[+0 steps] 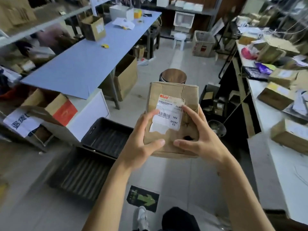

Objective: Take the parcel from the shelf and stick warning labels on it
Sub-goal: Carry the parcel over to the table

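Hands round parcel — stool (crates) beyond

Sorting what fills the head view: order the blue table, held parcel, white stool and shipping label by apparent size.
1. blue table
2. parcel, though nearness enlarges it
3. shipping label
4. white stool, though distance shrinks it; nearly level with the label

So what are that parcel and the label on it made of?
The parcel looks like matte brown cardboard, creased, with a punched hole. Its shipping label seems thin white paper, printed, its lower edge torn.
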Demonstrator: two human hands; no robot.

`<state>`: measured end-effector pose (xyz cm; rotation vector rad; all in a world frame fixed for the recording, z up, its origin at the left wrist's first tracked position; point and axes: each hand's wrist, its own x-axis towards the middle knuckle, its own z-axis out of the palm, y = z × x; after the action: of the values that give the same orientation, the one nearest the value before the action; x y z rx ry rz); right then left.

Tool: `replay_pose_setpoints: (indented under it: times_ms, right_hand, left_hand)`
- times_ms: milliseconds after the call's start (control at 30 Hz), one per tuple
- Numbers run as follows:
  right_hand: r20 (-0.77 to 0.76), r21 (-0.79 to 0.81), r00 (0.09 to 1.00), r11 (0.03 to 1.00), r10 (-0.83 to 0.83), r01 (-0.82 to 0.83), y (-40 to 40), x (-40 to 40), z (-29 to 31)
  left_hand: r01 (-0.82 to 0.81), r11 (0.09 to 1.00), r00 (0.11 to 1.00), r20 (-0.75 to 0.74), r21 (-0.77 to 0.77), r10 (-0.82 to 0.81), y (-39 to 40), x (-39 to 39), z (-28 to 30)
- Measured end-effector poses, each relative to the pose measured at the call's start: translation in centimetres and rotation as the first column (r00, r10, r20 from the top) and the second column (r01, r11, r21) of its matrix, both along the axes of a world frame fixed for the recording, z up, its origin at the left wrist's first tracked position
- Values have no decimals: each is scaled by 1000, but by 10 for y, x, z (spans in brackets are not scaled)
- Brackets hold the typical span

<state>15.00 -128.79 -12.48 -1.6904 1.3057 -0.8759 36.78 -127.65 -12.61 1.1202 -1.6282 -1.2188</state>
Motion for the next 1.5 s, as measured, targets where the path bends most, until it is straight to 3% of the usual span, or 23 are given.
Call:
replay_pose_setpoints:
  times_ms: [300,500,900,1267,1433,1500]
  right_hand:
    - [100,-30,988,992,-118,122,-131,-24,-21]
    - [128,-20,981,989,-142,146,-248,-73,-22]
    - [86,2,995,999,53,-54,-479,-73,-10]
    - [4,28,964,964,265,-265,-743,-2,8]
    - [107,74,930,930,351,-359,-831,31,3]
    - [69,63,925,924,373,-377,-862,38,-1]
  left_hand:
    - [-116,993,993,-25,-10,116,-143,-40,-25]
    - [-83,997,996,18,-1,83,-265,-92,-14]
    - [-235,972,971,-31,28,236,-459,-91,2]
    - [-441,895,878,-172,70,446,-676,-32,-3]
    - [-518,848,829,-181,112,529,-749,-7,-4]
    - [-532,838,824,-156,120,545,-774,-1,-5]
